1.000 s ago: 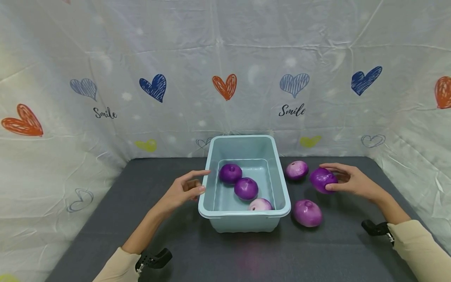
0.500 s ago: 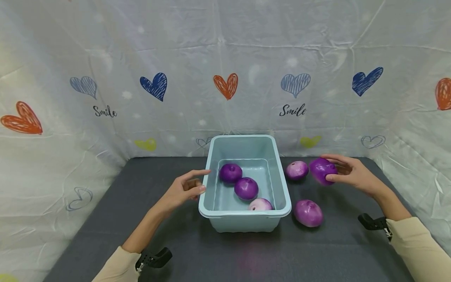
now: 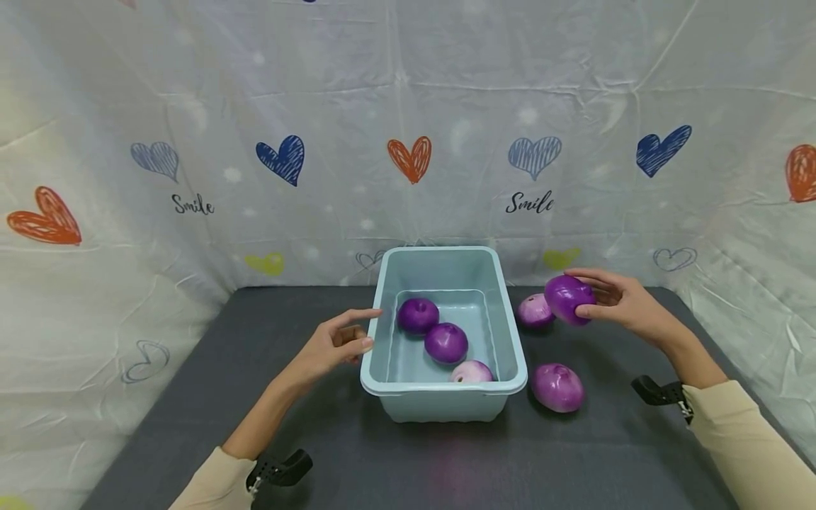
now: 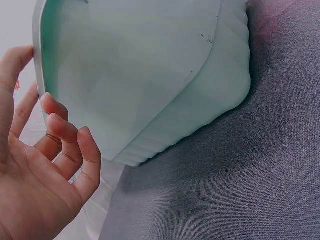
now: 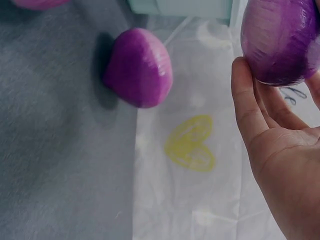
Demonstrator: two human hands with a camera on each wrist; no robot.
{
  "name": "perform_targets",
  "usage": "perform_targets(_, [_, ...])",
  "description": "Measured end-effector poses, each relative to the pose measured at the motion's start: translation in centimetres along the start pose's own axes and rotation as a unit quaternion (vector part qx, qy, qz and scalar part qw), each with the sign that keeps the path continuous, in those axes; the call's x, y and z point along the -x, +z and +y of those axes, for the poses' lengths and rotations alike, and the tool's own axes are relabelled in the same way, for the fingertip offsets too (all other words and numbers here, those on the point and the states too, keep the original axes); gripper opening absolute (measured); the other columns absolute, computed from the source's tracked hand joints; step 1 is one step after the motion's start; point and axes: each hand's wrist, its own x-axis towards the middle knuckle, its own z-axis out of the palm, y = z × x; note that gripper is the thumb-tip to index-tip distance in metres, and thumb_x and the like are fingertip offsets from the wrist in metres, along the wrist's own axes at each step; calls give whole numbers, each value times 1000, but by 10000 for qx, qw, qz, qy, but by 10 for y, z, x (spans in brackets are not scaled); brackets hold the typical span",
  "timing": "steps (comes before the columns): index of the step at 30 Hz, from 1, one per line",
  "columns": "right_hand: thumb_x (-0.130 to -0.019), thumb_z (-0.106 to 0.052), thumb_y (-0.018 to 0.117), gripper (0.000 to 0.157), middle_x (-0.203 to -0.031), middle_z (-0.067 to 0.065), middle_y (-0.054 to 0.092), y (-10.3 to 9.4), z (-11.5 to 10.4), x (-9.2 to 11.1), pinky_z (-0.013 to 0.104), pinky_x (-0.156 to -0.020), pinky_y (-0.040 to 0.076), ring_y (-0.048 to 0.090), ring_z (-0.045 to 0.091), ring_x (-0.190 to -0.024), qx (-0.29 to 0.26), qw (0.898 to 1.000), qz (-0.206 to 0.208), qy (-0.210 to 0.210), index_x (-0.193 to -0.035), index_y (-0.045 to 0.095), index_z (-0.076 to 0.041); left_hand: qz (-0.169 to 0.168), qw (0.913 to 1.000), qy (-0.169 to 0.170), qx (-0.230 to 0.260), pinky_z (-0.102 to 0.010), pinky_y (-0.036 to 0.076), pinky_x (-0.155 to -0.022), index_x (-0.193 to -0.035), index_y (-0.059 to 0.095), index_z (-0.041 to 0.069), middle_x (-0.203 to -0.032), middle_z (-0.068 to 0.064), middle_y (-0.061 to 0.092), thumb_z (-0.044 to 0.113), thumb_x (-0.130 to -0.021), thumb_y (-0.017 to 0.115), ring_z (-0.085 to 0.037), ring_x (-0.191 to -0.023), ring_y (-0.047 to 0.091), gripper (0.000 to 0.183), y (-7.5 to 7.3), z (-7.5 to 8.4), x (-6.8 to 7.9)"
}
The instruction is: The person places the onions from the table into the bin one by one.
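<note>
My right hand (image 3: 621, 304) grips a red onion (image 3: 566, 297) between fingers and thumb, raised above the table on the right. In the head view it overlaps a paler red onion (image 3: 533, 312) on the table. Nearer to me lies another red onion (image 3: 557, 388). My left hand (image 3: 338, 343) is at the left side of a light blue-green plastic bin (image 3: 443, 388), index fingertip and thumb at its rim, the other fingers loosely bent. Inside the bin are two dark purple onions, one farther back (image 3: 417, 316) and one in the middle (image 3: 446, 343), plus a pale one (image 3: 472, 372) partly hidden behind the front rim.
A dark grey cloth (image 3: 408, 467) covers the table. Behind it and along both sides hangs a pale curtain (image 3: 465, 92) printed with hearts and the word Smile. Each forearm wears a black wrist strap, such as the one on the left (image 3: 280, 469).
My right hand has lifted the onion higher and carried it left, so it now overlaps the paler onion behind. The left hand and the bin have stayed in place.
</note>
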Motion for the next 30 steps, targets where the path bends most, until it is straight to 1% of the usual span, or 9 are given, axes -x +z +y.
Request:
perform_targets(4, [-97, -9, 71, 57, -147, 20, 47, 4, -4, -7, 32, -90, 52, 54, 31, -126, -3, 10000, -15, -15, -150, 49, -5, 15, 10000, 0, -13, -39, 52, -72, -148, 55, 17, -94, -18, 61, 17, -101, 67, -41, -85, 57, 49, 0, 1, 0])
perform_targets(8, [-96, -9, 72, 58, -148, 20, 46, 8, -8, -16, 32, -90, 52, 52, 38, -127, -56, 9999, -61, -67, -149, 50, -5, 17, 10000, 6, -27, -41, 52, -72, -148, 54, 17, -95, -18, 62, 18, -101, 66, -42, -85, 57, 49, 0, 1, 0])
perform_targets(12, [-94, -8, 74, 58, -148, 15, 47, 15, -14, -25, 33, -91, 52, 51, 38, -128, -125, 9998, -82, -91, -148, 52, -6, 3, 10000, 28, -37, -43, 52, -73, -149, 54, 16, -97, -18, 63, 17, -101, 66, -44, -86, 56, 49, 0, 1, 1])
perform_targets(14, [-93, -7, 75, 59, -149, 13, 47, 18, -18, -29, 32, -92, 51, 50, 37, -130, -138, 9998, -99, -112, -147, 53, -7, -1, 10000, 38, -46, -43, 52, -73, -149, 54, 16, -97, -18, 64, 17, -101, 66, -40, -86, 57, 49, 0, 0, 1])
perform_targets(17, [-92, -8, 76, 60, -148, 10, 48, 21, -22, -35, 32, -93, 50, 48, 35, -132, -104, 9998, -106, -164, -147, 54, -8, -6, 10000, 14, -47, -45, 53, -74, -149, 54, 17, -97, -17, 64, 17, -101, 66, -31, -85, 60, 49, 0, 1, 0])
perform_targets(19, [-91, -8, 77, 60, -148, 9, 49, 23, -24, -39, 32, -94, 50, 48, 34, -132, -100, 9996, -137, -209, -146, 54, -8, 3, 10000, -10, -53, -46, 53, -74, -148, 55, 18, -97, -17, 63, 18, -101, 66, -26, -85, 60, 48, 1, 1, 0])
perform_targets(21, [-90, -8, 78, 60, -147, 9, 50, 26, -25, -43, 32, -94, 50, 50, 34, -131, -78, 9994, -182, -277, -146, 55, -8, 15, 10000, -36, -59, -48, 53, -75, -148, 55, 19, -97, -17, 63, 19, -101, 67, -23, -84, 60, 48, 1, 1, 0])
perform_targets(24, [-91, -8, 78, 61, -147, 11, 51, 30, -27, -49, 33, -94, 50, 50, 35, -131, -94, 9986, -313, -411, -147, 54, -7, 35, 10000, -44, -69, -49, 53, -75, -148, 55, 19, -97, -17, 64, 19, -101, 67, -23, -84, 60, 48, 1, 1, 0])
perform_targets(30, [-91, -7, 77, 62, -147, 12, 50, 40, -34, -59, 37, -94, 51, 50, 37, -131, -340, 9963, -549, -566, -147, 52, -6, 17, 10000, -53, -31, -46, 53, -76, -149, 54, 19, -99, -17, 65, 18, -101, 67, -24, -86, 61, 49, 0, 1, 1])
